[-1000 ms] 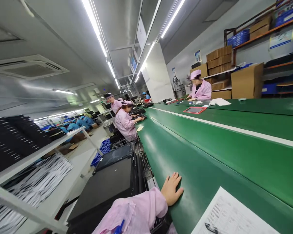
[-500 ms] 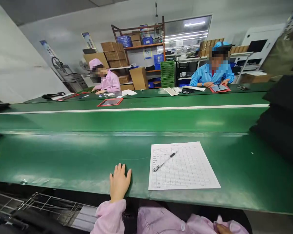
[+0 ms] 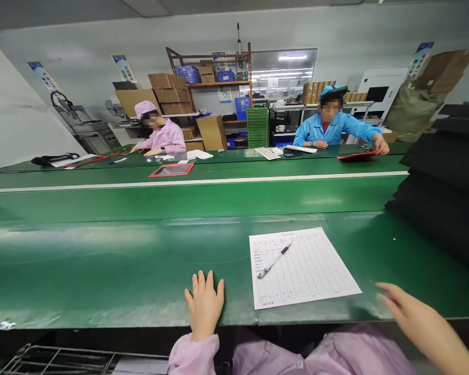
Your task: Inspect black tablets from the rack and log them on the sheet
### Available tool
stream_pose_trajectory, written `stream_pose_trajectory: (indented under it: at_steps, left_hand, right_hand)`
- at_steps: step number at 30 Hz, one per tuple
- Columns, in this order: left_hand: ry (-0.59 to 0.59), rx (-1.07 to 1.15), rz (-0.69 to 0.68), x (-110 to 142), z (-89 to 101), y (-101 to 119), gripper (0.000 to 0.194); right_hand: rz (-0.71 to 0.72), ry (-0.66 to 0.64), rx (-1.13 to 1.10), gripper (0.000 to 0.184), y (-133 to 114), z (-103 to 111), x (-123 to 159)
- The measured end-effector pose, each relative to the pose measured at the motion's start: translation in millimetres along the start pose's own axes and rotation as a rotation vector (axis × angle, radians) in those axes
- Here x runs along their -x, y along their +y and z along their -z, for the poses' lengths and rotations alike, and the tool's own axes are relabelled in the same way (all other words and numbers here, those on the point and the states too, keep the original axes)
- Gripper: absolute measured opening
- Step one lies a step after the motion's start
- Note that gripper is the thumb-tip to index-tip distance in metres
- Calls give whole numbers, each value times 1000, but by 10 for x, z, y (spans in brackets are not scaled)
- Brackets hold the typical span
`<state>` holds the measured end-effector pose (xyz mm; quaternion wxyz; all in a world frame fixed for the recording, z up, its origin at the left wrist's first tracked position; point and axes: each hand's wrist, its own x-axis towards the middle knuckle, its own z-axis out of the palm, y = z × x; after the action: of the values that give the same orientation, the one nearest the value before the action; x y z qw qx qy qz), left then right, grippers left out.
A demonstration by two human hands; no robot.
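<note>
The sheet of printed paper [image 3: 312, 278] lies flat on the green table [image 3: 101, 271], just to the right of the left hand [image 3: 206, 304] and apart from it. One pen [image 3: 274, 261] rests slantwise on the sheet's left half, its dark grip toward the top. The left hand is palm down on the table near the front edge, fingers spread. The right hand [image 3: 412, 312] comes in from the lower right, its fingertips just beyond the sheet's lower right corner, fingers held close and the thumb slightly apart; whether it touches the table I cannot tell.

At the lower left, a wire rack [image 3: 74, 350] sits below the table edge, with a pale flat piece [image 3: 140, 366] at its right end. On the upper level of the brown shelf [image 3: 219, 83] stand one blue crate [image 3: 188, 74], one carton [image 3: 207, 73] and one blue bin [image 3: 225, 76]; their contents are too small to make out. A stack of green trays [image 3: 257, 129] stands to the right.

Two co-workers sit across the table, one in pink [image 3: 168, 136] and one in blue [image 3: 310, 131]. One red-framed panel [image 3: 172, 170] lies before the first; the second's hand touches a red flat item [image 3: 355, 156].
</note>
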<state>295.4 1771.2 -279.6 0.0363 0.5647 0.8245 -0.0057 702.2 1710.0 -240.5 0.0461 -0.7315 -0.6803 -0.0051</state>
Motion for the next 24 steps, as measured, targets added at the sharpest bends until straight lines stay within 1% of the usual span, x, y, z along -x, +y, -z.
stream_pose_trajectory:
  at_steps: [1,3,5,6,8,10,11,14,16,17,19,21,23,24]
  left_hand:
    - [3,-4,-3,-3,-14,-9,48]
    - [11,-8,-13,-16,-44,-34,48]
    - [19,-8,-27,-33,-71,-60,49]
    - [23,-7,-33,-39,-81,-72,49]
    - [25,-4,-35,-47,-95,-90,49]
    - [23,4,-30,-49,-109,-100,48]
    - [23,10,-23,-50,-121,-104,49]
    - [45,37,-8,-53,-172,-125,48]
    - [57,59,0,-53,-201,-149,49]
    - [51,68,6,-52,-206,-162,49]
    - [27,87,19,-50,-191,-176,51]
    - [0,133,28,-37,-149,-153,52]
    - [-24,191,40,18,-99,-75,51]
    - [-37,219,38,74,-79,-13,51]
  right_hand:
    - [75,-30,31,35,-359,108,-195]
    - [184,-59,80,34,-982,221,-560]
    - [296,-91,143,42,-1432,223,-864]
    - [346,-108,175,41,-1596,197,-986]
    - [445,-133,227,27,-1832,122,-1162]
    - [546,-170,260,9,-1978,49,-1267]
    - [595,-190,265,5,-2022,23,-1302]
    - [700,-220,213,11,-2028,26,-1389]
    - [698,-187,130,11,-1913,104,-1432]
    - [667,-155,79,13,-1817,159,-1438]
    - [549,-70,-36,18,-1549,273,-1391]
    - [390,13,-167,21,-1208,347,-1239]
    - [246,54,-305,20,-844,345,-1005]
    - [170,63,-363,15,-671,313,-881]
